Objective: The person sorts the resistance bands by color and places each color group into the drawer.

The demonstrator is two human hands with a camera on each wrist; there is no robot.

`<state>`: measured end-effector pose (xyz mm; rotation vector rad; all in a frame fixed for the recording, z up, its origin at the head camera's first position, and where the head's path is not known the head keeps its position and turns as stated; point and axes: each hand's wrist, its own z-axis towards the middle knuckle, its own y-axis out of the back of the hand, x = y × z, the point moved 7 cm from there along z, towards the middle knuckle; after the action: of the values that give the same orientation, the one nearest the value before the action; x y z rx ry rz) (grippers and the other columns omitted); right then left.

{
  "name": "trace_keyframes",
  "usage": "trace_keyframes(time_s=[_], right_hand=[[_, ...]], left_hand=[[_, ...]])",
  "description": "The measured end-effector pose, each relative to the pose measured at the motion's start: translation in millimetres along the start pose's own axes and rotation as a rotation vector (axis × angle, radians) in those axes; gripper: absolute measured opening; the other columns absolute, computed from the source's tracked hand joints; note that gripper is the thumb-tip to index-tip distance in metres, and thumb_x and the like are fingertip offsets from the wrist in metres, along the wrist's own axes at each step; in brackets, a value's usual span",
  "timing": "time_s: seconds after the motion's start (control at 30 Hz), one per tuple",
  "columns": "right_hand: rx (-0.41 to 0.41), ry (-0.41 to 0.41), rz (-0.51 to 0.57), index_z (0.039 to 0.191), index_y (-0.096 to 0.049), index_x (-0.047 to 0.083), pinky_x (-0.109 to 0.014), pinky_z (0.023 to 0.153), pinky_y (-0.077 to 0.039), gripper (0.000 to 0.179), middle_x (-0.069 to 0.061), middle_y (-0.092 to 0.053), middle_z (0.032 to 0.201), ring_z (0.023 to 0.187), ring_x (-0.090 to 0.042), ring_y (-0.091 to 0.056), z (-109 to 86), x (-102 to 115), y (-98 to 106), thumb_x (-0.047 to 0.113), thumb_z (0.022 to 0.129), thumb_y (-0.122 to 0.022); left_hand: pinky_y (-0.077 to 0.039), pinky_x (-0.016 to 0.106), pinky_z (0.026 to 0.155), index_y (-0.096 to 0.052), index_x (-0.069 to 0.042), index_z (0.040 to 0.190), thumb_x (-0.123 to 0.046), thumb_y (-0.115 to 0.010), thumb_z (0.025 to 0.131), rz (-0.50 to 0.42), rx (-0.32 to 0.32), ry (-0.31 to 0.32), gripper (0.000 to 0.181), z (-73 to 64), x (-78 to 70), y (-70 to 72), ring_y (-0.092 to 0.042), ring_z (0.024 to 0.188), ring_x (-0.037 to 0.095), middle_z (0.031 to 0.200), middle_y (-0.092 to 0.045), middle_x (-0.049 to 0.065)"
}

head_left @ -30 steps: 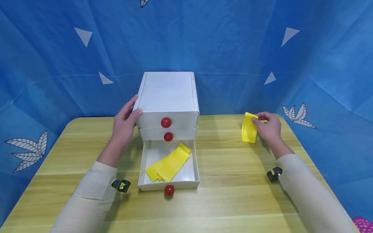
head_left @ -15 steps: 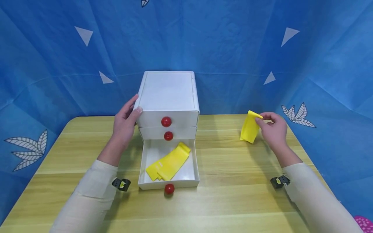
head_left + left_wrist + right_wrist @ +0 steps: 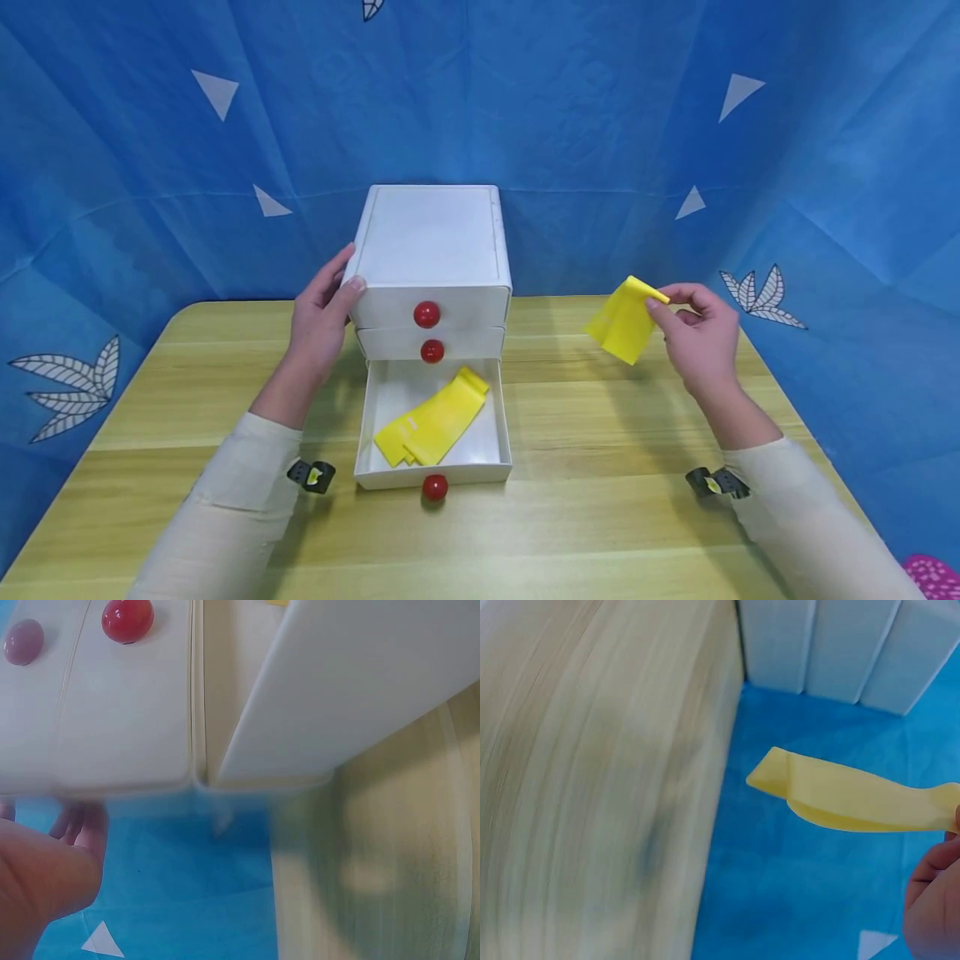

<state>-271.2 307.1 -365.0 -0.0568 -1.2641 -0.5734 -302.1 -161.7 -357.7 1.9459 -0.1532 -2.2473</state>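
Note:
In the head view my left hand (image 3: 318, 321) rests against the left side of a white drawer cabinet (image 3: 435, 237), thumb at the upper front edge. The left wrist view has its fingertips touching the side wall. Out to the right, my right hand (image 3: 697, 337) pinches a wide, flat yellow band (image 3: 626, 321) between thumb and fingers. That band hangs folded in a loop above the table. The cabinet's bottom drawer (image 3: 433, 477) is pulled out; inside lies a second folded yellow band (image 3: 435, 421) with small white print.
Upper and middle drawers are closed, each with a red knob (image 3: 427, 314); the bottom drawer's red knob (image 3: 435, 487) juts toward the front. A wooden table (image 3: 585, 500) bears the cabinet, and a blue curtain (image 3: 600, 125) hangs close behind.
My right hand has lifted the yellow band, which swings out leftward and fans wider. The left hand, the cabinet and the band in the drawer stay where they were.

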Motion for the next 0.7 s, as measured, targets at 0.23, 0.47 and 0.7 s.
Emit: trace_keyframes(time_s=[0.23, 0.47, 0.7], right_hand=[[0.042, 0.093, 0.168, 0.104, -0.071, -0.001, -0.019, 0.044, -0.035, 0.015, -0.007, -0.063, 0.096, 0.053, -0.014, -0.044, -18.8, 28, -14, 0.004, 0.090, -0.075], [0.100, 0.144, 0.308, 0.101, -0.069, -0.008, -0.019, 0.044, -0.034, 0.014, -0.010, -0.067, 0.093, 0.054, -0.015, -0.045, -36.1, 49, -28, -0.003, 0.088, -0.073], [0.187, 0.180, 0.405, 0.099, -0.066, -0.012, -0.021, 0.044, -0.035, 0.013, -0.010, -0.066, 0.088, 0.054, -0.015, -0.046, -53.5, 66, -42, -0.008, 0.087, -0.072]], left_hand=[[-0.038, 0.053, 0.107, -0.036, -0.041, 0.154, -0.039, -0.052, 0.104, 0.002, -0.002, 0.010, 0.053, 0.8, 0.9, 0.9, -0.040, 0.137, 0.028, 0.157, -0.036, 0.000], [-0.038, 0.054, 0.107, -0.036, -0.041, 0.154, -0.040, -0.052, 0.103, -0.006, 0.000, -0.001, 0.053, -1.6, -1.7, 0.4, -0.040, 0.136, 0.029, 0.157, -0.037, 0.000], [-0.039, 0.052, 0.107, -0.039, -0.038, 0.154, -0.039, -0.053, 0.103, -0.031, -0.004, -0.022, 0.052, -0.7, -2.2, 0.5, -0.044, 0.133, 0.028, 0.154, -0.041, 0.003]])
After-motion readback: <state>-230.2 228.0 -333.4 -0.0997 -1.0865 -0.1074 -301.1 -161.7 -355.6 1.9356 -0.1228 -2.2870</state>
